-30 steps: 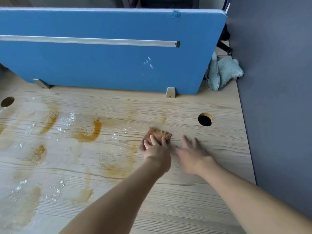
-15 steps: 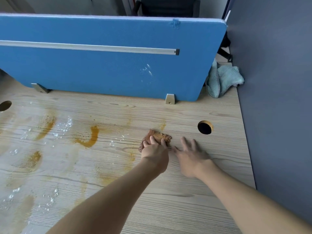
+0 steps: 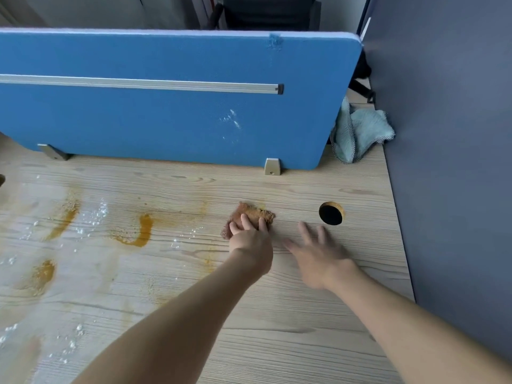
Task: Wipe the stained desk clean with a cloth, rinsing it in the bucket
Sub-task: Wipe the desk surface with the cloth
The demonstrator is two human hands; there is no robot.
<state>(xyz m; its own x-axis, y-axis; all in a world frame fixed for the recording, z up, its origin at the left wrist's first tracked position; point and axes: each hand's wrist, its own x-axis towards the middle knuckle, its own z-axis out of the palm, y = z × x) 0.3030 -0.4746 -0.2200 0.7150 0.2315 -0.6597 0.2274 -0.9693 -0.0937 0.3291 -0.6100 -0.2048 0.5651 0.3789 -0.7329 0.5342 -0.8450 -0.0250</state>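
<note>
Pressing left hand (image 3: pixel 250 243) on rumpled orange-brown cloth (image 3: pixel 254 211)

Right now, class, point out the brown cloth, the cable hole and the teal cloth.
brown cloth (image 3: pixel 255 210): head view, uncovered far edge.
cable hole (image 3: pixel 330 216): head view, dark middle.
teal cloth (image 3: pixel 363 130): head view, bunched middle.

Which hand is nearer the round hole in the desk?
Right. The right hand is spread just short of the hole; the left hand is farther left, on the brown cloth.
</note>
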